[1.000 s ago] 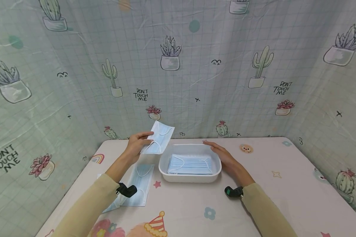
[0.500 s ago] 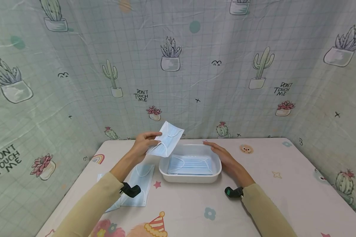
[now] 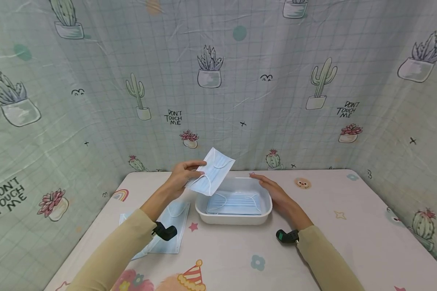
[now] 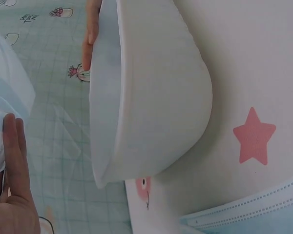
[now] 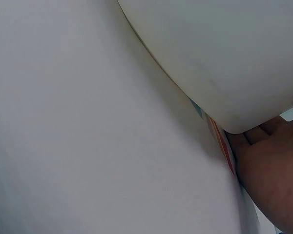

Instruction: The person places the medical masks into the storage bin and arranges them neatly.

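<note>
In the head view my left hand [image 3: 182, 177] pinches a pale blue face mask [image 3: 215, 171] by its left edge, holding it tilted above the left rim of a white plastic basin [image 3: 233, 219]. The ear loops show on the mask's near side. Inside the basin lies a pleated blue mask [image 3: 234, 203], flat, with white loops on top. My right hand [image 3: 276, 194] rests with fairly straight fingers along the basin's right side, fingertips at the back right corner. The left wrist view shows the held mask [image 4: 10, 92] at its left edge, beside the basin's outer wall [image 4: 161, 97].
More blue masks [image 3: 175, 226] lie on the table left of the basin, partly hidden under my left forearm. The table [image 3: 233, 258] wears a pale cloth with printed stars and flowers. A cactus-print curtain [image 3: 225, 105] hangs behind and at both sides.
My left hand has carried the mask to the right, from left of the basin to over its left rim. The right hand and the basin have stayed in place.
</note>
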`<state>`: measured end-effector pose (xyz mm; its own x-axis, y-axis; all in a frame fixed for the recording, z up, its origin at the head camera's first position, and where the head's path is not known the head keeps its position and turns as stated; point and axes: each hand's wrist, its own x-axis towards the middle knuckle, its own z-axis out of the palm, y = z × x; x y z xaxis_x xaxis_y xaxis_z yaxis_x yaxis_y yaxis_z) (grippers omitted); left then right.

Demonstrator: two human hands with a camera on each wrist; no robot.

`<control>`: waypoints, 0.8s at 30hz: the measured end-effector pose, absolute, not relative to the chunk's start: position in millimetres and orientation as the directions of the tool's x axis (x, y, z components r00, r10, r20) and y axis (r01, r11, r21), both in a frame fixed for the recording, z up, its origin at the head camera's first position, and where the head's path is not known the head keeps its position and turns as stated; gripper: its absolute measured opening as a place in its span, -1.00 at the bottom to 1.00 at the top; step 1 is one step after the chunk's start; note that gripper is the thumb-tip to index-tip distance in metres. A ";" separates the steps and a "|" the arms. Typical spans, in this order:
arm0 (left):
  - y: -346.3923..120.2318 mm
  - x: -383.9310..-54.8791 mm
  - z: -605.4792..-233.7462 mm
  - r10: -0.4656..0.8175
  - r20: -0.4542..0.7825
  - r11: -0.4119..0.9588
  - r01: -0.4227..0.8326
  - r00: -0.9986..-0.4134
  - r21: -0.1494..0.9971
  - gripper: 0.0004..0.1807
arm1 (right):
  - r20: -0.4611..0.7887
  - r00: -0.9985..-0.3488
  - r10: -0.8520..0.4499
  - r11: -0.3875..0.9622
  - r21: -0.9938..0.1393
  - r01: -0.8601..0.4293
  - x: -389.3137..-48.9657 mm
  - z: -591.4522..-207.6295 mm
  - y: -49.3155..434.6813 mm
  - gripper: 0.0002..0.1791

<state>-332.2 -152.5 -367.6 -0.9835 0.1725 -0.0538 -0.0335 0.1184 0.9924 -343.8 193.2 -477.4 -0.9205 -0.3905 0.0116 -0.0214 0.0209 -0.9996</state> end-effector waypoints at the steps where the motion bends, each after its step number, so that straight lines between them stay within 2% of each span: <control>1: -151.4 -332.5 -367.4 0.180 -0.054 0.114 -0.034 -0.982 0.993 -0.49 | 0.011 -0.920 -0.392 0.020 -1.000 -0.020 -343.6 -477.2 193.3 -0.46; 24: -126.5 -342.4 -362.8 0.336 -0.026 0.128 0.019 -0.942 0.992 -0.53 | 0.024 -0.912 -0.409 0.002 -1.000 -0.028 -344.6 -478.8 193.7 -0.46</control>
